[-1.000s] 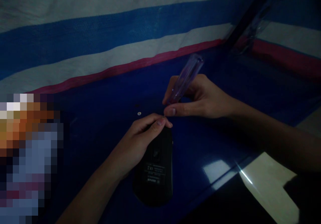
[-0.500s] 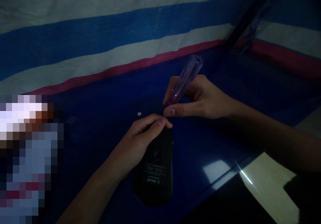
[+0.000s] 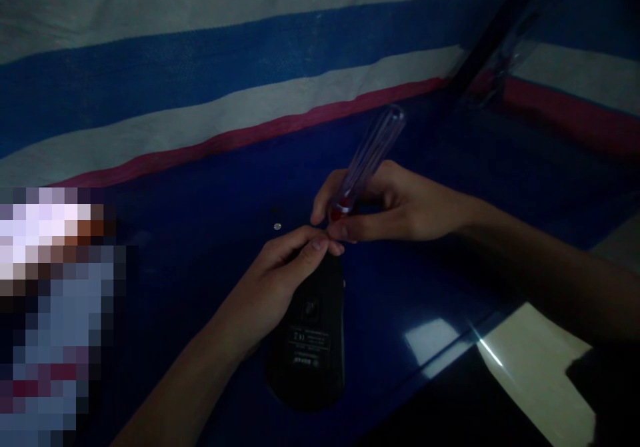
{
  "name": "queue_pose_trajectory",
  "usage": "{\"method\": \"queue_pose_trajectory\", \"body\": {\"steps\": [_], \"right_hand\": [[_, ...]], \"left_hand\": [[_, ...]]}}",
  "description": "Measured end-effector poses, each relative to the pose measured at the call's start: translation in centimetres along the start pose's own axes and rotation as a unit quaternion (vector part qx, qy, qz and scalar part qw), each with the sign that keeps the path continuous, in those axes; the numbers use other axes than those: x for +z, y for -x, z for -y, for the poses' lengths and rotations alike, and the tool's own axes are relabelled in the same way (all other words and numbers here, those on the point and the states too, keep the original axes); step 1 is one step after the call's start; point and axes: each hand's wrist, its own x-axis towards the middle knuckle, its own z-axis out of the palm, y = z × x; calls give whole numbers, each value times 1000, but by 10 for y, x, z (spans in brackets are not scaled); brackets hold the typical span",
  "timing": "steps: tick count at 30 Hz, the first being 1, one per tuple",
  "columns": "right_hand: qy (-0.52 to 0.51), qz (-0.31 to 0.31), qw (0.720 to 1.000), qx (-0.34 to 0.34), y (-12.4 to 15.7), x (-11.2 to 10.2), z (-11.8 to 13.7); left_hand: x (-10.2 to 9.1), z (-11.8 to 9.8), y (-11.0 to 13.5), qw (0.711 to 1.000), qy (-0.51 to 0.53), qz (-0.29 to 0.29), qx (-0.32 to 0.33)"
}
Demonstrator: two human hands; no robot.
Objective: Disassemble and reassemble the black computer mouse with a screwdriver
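A black computer mouse (image 3: pixel 309 340) lies upside down on a glossy dark blue tabletop (image 3: pixel 200 233), its label facing up. My left hand (image 3: pixel 280 277) rests over its far end, fingers curled around it. My right hand (image 3: pixel 390 203) pinches a screwdriver (image 3: pixel 367 160) with a clear purple handle and a red collar; the handle tilts up and to the right, and the tip points down at the far end of the mouse, hidden behind my fingers. The two hands touch at the fingertips.
A small silver screw (image 3: pixel 277 226) lies on the blue top just left of my hands. A striped blue, white and red sheet (image 3: pixel 200 100) hangs behind. A pale floor patch (image 3: pixel 540 360) shows at lower right past the table's edge. A blurred area fills the lower left.
My right hand and the screwdriver have shifted slightly left and down, closer to my left fingertips. The mouse and my left hand stay put.
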Motion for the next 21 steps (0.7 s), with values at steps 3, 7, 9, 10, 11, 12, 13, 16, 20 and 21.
{"method": "queue_pose_trajectory", "body": {"steps": [3, 7, 9, 10, 11, 12, 13, 16, 20, 21], "right_hand": [[7, 9, 1000, -4, 0, -1, 0], [62, -30, 998, -11, 1, 1, 0], [70, -38, 997, -15, 1, 2, -1], [73, -38, 997, -15, 1, 2, -1], [73, -36, 997, -15, 0, 2, -1], [70, -33, 997, -15, 0, 2, -1], [64, -27, 998, -12, 0, 2, -1], [14, -4, 1000, 0, -1, 1, -2], [-30, 18, 999, 11, -1, -1, -2], [-27, 16, 999, 10, 0, -1, -3]], "left_hand": [[1, -1, 1, 1000, 7, -3, -5], [1, -2, 1, 1000, -22, -4, -4], [1, -2, 1, 999, -33, -3, 2], [1, -2, 1, 999, -34, -3, 5], [1, -1, 1, 999, -31, -4, 6], [1, -1, 1, 1000, -27, -3, 5], [1, -1, 0, 1000, -22, -2, 2], [1, 0, 0, 1000, -12, 2, -2], [1, -1, -1, 1000, -16, -1, 18], [1, -1, 0, 1000, -16, 0, 20]]}}
